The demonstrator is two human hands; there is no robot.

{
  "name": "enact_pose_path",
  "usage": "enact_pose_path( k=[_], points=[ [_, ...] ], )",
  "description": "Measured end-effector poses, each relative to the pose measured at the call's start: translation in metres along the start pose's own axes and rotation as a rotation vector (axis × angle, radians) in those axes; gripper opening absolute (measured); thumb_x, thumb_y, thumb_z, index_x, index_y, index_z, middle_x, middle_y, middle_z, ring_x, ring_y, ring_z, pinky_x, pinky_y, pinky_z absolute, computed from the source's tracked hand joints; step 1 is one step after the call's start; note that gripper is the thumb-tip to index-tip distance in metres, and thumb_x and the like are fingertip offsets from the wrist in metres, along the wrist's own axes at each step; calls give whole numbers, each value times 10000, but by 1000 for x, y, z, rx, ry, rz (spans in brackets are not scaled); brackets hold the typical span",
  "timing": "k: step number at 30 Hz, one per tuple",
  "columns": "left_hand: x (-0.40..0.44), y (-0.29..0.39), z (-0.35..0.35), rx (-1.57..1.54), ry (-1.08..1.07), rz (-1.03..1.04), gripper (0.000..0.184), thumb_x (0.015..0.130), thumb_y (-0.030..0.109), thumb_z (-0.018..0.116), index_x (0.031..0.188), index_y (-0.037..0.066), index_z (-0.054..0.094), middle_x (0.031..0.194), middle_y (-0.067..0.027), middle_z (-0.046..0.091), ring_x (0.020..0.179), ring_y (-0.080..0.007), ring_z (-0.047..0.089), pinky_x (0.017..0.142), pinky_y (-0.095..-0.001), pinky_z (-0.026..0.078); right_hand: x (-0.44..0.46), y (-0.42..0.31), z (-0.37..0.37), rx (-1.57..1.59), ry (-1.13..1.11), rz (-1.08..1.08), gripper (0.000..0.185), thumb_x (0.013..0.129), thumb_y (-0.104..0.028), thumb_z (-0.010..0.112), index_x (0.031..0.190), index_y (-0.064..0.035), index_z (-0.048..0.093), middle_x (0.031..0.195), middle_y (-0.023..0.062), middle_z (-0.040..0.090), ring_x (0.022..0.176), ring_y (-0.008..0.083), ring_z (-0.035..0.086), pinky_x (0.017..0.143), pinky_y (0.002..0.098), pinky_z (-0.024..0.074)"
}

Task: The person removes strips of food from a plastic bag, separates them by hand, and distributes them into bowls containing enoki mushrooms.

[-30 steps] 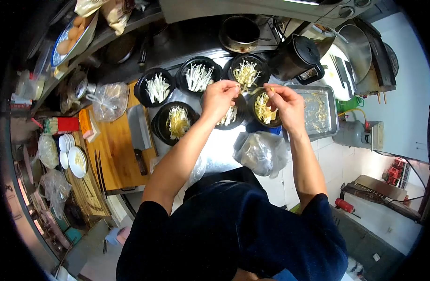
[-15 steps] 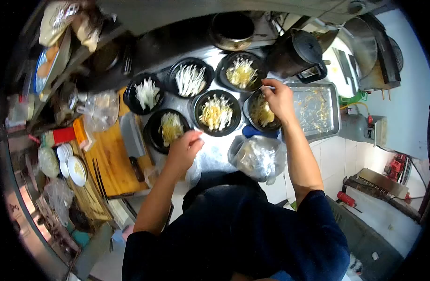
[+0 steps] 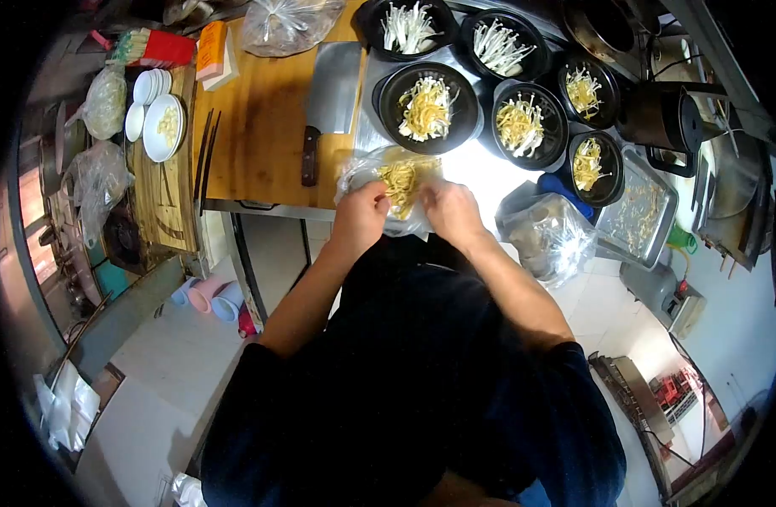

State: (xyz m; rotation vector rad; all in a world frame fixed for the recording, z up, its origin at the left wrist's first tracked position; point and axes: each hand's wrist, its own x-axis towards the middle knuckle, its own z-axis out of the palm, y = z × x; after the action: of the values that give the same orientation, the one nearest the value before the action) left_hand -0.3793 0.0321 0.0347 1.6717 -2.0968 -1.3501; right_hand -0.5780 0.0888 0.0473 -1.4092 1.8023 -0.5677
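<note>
countertop (image 3: 489, 179), bagged yellow strands (image 3: 400, 184) between left hand (image 3: 359, 216), right hand (image 3: 455, 215)

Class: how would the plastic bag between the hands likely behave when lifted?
The thin plastic bag would probably flop, since its film looks crumpled and slack. The yellow strands heaped in its open top could spill if it tipped.

A big wooden board (image 3: 261, 127) lies flat, and a wide knife (image 3: 331, 97) rests on its right side, with the dark handle toward the near edge. Two thin black sticks (image 3: 208, 160) lie along the board's left edge. Left of the board are a white bowl (image 3: 157, 153), little white dishes (image 3: 151, 86) and a red box (image 3: 170, 51). An orange box (image 3: 210, 52) sits at its far left corner. A black jug (image 3: 656, 120) stands well to its right.
</note>
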Motion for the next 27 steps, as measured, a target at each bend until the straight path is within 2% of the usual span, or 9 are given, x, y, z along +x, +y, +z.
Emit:
enact_pose_path(
  k=[4,6,9,12,15,22,23,24,27],
  points=[
    [16,2,13,35,4,-60,276,917,252,720,1111,56,731,944,-216,752,938,-425,724,832,-491,564,17,-9,17,-145,85,244,280,891,-317,715,1004,-65,758,901,226,751,841,432,732,776,522,588],
    [26,-1,18,106,5,-57,252,918,269,721,1078,76,753,943,-215,752,908,-428,724,840,-509,559,27,-1,32,-182,104,227,303,885,-361,717,975,-76,762,911,219,755,867,429,733,784,517,590],
    [31,-3,14,61,-47,-31,274,905,253,749,1071,36,761,971,-189,763,906,-350,746,818,-424,580,29,7,41,-152,138,203,251,897,-305,716,973,-71,768,928,214,755,868,436,725,800,511,591],
    [28,-10,7,-271,-100,-52,158,921,145,745,993,6,761,881,-116,769,776,-181,703,739,-333,552,9,17,30,-28,389,-7,193,905,-209,733,997,-44,770,915,177,762,780,361,731,751,445,592],
    [28,-19,4,-309,-112,-73,172,916,151,738,1022,18,759,918,-115,777,814,-198,730,751,-343,563,-16,0,4,492,242,317,154,911,-135,770,1004,-13,764,832,68,724,681,117,611,650,293,513],
    [24,-14,18,-349,-175,145,358,905,123,753,1242,20,687,1142,-158,764,1015,-255,741,898,-359,576,-35,-20,-17,464,229,249,101,934,-93,751,997,-15,763,795,19,721,671,78,593,631,263,495],
    [21,-7,17,-330,-215,81,431,882,125,776,1278,1,662,1183,-191,746,1059,-282,734,925,-371,568,-34,-20,-21,593,216,257,101,945,-92,746,1005,-12,759,790,13,721,675,73,597,629,255,491],
    [21,2,15,-231,-261,137,402,893,59,775,1276,4,665,1191,-127,744,1071,-206,698,916,-347,569,-28,-22,-27,716,190,252,101,955,-90,740,1012,-8,754,786,6,720,679,68,601,627,247,487],
    [20,12,15,-300,-292,134,393,902,99,777,1269,13,670,1190,-129,747,1075,-235,708,928,-367,565,-41,-39,-45,798,144,217,97,961,-89,749,1007,-3,745,821,22,732,722,75,645,645,235,502]
  ],
)
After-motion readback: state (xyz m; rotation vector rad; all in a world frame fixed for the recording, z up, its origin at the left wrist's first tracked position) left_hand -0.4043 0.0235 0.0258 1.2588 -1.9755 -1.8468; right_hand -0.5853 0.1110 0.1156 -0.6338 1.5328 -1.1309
